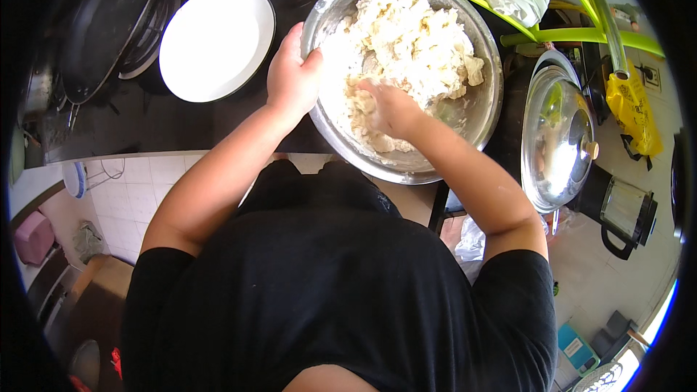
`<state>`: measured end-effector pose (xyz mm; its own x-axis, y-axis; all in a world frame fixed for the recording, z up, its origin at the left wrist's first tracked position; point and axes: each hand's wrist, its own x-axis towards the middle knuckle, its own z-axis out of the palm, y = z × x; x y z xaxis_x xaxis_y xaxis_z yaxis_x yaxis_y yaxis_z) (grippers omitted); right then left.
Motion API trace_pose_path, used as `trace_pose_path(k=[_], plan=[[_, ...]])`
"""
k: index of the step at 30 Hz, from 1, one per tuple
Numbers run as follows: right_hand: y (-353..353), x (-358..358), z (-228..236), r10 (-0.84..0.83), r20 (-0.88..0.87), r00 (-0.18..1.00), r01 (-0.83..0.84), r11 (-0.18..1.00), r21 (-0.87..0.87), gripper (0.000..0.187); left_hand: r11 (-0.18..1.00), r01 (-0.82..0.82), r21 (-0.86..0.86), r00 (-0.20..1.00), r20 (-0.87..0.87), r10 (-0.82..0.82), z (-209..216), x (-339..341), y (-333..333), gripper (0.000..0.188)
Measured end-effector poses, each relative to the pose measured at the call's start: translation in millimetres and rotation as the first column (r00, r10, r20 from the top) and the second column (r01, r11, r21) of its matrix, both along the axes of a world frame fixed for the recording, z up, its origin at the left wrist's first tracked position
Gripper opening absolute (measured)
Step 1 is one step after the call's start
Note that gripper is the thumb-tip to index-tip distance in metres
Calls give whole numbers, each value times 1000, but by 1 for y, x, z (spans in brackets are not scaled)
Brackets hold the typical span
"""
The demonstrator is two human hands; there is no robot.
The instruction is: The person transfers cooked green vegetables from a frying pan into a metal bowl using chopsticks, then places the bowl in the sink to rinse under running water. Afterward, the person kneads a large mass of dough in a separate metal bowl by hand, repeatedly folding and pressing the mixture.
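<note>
1. Dough, pale and ragged, is seen in the head view inside a wide metal bowl at the front edge of the dark table. Most of it is heaped toward the far side, and looser bits are spread on the near side.

2. The bowl's left rim is held by the left hand: the fingers are laid along the outside and the thumb is brought over the edge, so a partly closed hold on the rim is shown.

3. The right hand is reached down into the bowl, with its fingers curled against the dough. The fingertips are hidden, so it cannot be told how far they are closed or whether a piece is gripped.

4. A white plate is set to the left of the bowl, well clear of the dough, and a glass lid is seen to the right.

5. The step in hand is judged to be mixing or early kneading, since the mass is rough and not yet smooth. For the next move, a steady brace on the rim seems called for, with the loose bits to be pressed into the main lump.
</note>
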<state>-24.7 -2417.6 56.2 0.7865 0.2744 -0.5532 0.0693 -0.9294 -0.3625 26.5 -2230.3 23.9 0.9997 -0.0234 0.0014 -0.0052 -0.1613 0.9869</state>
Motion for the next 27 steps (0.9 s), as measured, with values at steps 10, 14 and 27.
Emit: trace_pose_path(k=[10, 14, 27], plan=[[19, 59, 2, 405, 416, 814, -473, 878, 71, 53, 999, 32, -33, 998, 46, -31, 5, 4, 3, 47], [-7, 27, 31, 205, -159, 966, -147, 936, 320, 57, 1000, -26, 13, 1000, -7, 26, -5, 2, 2, 47], [24, 48, -10, 6, 138, 990, -38, 972, 230, 53, 996, -27, 86, 998, 51, 22, 1, 4, 3, 48]])
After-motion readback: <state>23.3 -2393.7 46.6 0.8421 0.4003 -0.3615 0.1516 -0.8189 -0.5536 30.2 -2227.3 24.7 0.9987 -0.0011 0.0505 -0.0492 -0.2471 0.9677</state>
